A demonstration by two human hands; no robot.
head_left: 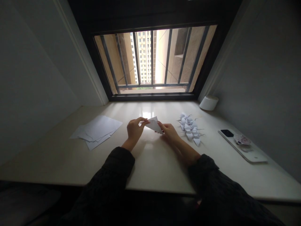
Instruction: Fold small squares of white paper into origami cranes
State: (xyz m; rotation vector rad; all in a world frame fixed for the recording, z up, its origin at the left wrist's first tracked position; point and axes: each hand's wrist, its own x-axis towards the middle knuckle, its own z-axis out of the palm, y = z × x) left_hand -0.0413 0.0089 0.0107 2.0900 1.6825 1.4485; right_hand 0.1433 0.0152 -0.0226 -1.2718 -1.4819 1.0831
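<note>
A small folded white paper [154,124] is held just above the pale windowsill counter [150,163], in the middle of the view. My left hand [134,128] pinches its left corner with thumb and fingers closed. My right hand [168,131] grips its right lower edge, fingers pressed together on it. Both forearms wear dark sleeves.
A loose stack of white sheets [97,130] lies to the left. A cluster of several folded paper cranes [190,128] sits to the right. Farther right lie a white phone [242,146] and a small round item; a white cylinder [208,102] stands by the barred window [152,59].
</note>
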